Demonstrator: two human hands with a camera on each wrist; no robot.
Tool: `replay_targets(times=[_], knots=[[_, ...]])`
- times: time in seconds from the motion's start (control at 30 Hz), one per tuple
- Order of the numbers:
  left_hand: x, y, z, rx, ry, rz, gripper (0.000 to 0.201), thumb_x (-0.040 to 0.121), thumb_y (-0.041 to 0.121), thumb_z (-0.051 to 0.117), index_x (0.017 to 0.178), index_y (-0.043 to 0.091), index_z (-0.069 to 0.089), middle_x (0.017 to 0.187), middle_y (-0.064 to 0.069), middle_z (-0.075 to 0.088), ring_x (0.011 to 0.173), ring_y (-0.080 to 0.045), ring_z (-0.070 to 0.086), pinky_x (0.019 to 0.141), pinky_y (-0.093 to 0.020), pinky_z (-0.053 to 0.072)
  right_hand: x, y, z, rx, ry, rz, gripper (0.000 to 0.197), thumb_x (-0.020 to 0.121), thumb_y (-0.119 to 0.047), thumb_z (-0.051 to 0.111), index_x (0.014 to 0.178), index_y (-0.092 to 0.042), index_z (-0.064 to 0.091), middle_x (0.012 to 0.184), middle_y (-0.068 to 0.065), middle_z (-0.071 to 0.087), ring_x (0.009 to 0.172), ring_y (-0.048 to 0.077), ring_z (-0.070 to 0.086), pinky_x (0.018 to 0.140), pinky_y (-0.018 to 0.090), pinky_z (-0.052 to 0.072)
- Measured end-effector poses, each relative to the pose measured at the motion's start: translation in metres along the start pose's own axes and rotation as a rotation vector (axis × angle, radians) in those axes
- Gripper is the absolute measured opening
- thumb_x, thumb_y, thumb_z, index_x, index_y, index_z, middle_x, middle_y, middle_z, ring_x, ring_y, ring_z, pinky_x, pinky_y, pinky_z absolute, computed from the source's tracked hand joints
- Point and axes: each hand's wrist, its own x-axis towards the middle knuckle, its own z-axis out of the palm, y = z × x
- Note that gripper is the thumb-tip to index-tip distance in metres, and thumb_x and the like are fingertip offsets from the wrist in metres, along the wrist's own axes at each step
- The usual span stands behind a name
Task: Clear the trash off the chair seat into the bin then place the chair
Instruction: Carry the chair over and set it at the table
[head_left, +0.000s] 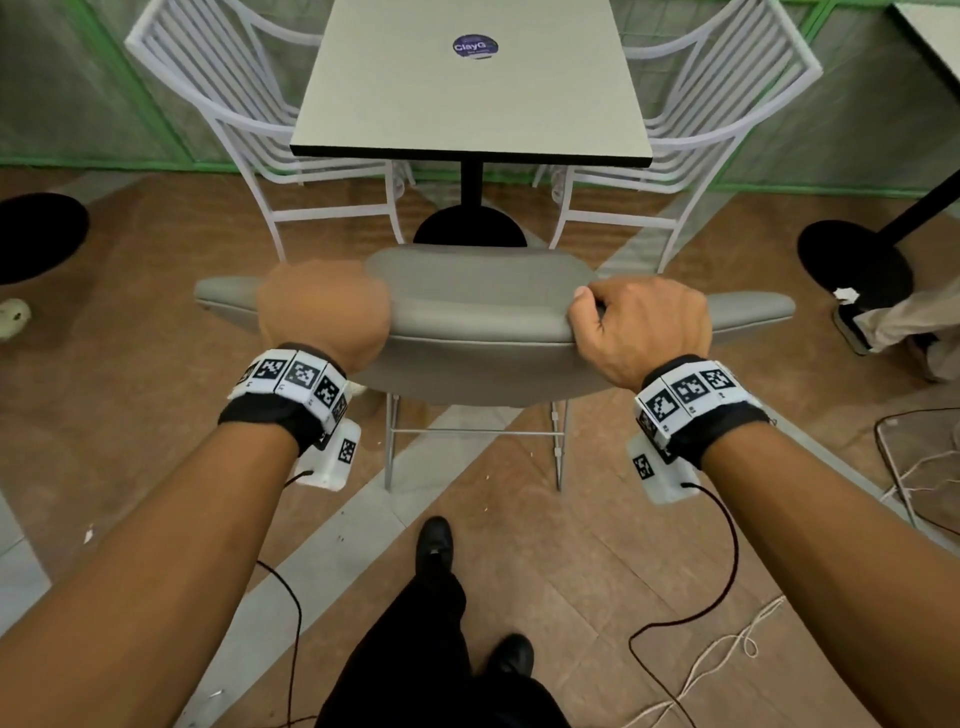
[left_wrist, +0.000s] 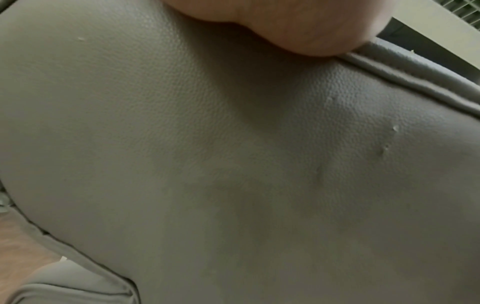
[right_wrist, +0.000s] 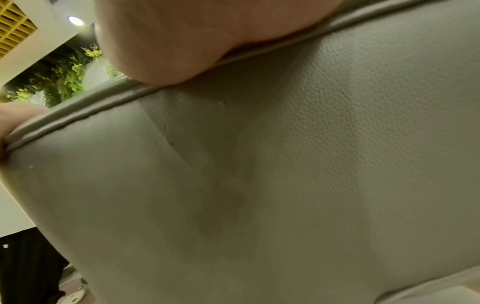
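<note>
A grey padded chair (head_left: 478, 306) stands in front of me, its back toward me and facing the table (head_left: 467, 83). My left hand (head_left: 322, 312) grips the top edge of the backrest on its left side; it is blurred. My right hand (head_left: 639, 322) grips the same edge on the right, thumb on the rim and fingers curled over the front. Both wrist views are filled by the grey leather back (left_wrist: 233, 164) (right_wrist: 285, 174), with my palm at the top. The seat is mostly hidden behind the backrest. No trash on it and no bin show.
Two white metal chairs (head_left: 244, 119) (head_left: 717, 114) flank the table, whose black base (head_left: 470, 228) stands just beyond the grey chair. Another black table base (head_left: 852, 260) is at right, one more (head_left: 36, 234) at left. Cables and string lie on the floor. My feet (head_left: 436, 545) are below.
</note>
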Motion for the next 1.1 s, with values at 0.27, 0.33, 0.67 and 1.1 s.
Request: replay_targets(times=[0.27,0.33,0.67,1.1], knots=[[0.083,-0.009,0.030,-0.011,-0.007,0.039,0.039,0.082,0.033,0.033,0.062,0.011,0.058,0.056,-0.008,0.050,0.053,-0.032,0.046,0.058,-0.032,0.028,0.084,-0.001,0.027,0.014,0.013,0.001,0.047,0.092,-0.042,0.037,0.059,-0.012,0.051,0.050,-0.001,0.041,0.050,0.026,0.043,0.049,0.026,0.025],[0.097,-0.009,0.034,0.000,-0.013,0.041,0.040,0.082,0.033,0.032,0.062,0.011,0.058,0.055,-0.007,0.050,0.052,-0.030,0.046,0.057,-0.031,0.027,0.100,-0.001,0.031,0.020,0.009,0.001,0.046,0.092,-0.042,0.037,0.060,-0.012,0.052,0.051,-0.002,0.040,0.050,0.026,0.043,0.049,0.026,0.026],[0.189,-0.010,0.070,-0.040,-0.018,0.071,0.041,0.083,0.035,0.031,0.060,0.012,0.055,0.054,-0.009,0.052,0.051,-0.030,0.044,0.058,-0.034,0.035,0.195,0.006,0.059,0.015,-0.026,0.032,0.046,0.091,-0.043,0.034,0.058,-0.014,0.046,0.051,0.000,0.046,0.051,0.026,0.046,0.050,0.026,0.029],[0.263,-0.006,0.095,-0.031,0.009,0.071,0.036,0.086,0.030,0.039,0.063,0.008,0.057,0.056,-0.010,0.050,0.051,-0.027,0.038,0.056,-0.033,0.023,0.281,0.015,0.089,0.008,-0.001,0.041,0.048,0.091,-0.042,0.033,0.057,-0.012,0.048,0.048,0.002,0.047,0.049,0.027,0.047,0.048,0.024,0.026]])
